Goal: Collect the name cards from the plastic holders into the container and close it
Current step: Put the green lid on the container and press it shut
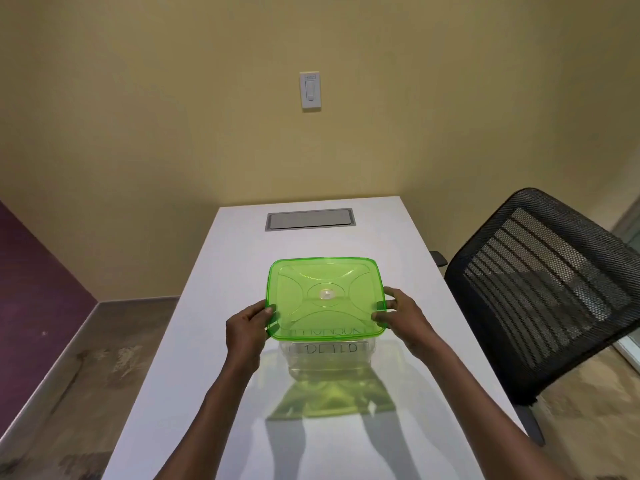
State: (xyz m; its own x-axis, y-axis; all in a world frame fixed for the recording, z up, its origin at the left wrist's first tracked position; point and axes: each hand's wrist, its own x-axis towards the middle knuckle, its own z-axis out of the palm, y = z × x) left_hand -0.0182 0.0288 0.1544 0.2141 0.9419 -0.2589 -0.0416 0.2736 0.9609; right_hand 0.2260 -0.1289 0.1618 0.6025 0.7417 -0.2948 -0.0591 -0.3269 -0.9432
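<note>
A see-through green lid (325, 299) is held level just over a clear plastic container (327, 360) in the middle of the white table (214, 393). My left hand (247, 329) grips the lid's left edge and my right hand (403, 317) grips its right edge. Through the container's front wall I see a white name card (330, 348) with hand-written letters; another card shows faintly through the lid. I cannot tell whether the lid touches the container's rim. No plastic holders are in view.
A black mesh office chair (547, 292) stands close to the table's right edge. A grey cable hatch (310, 219) is set into the far end of the table. A light switch (310, 90) is on the yellow wall behind.
</note>
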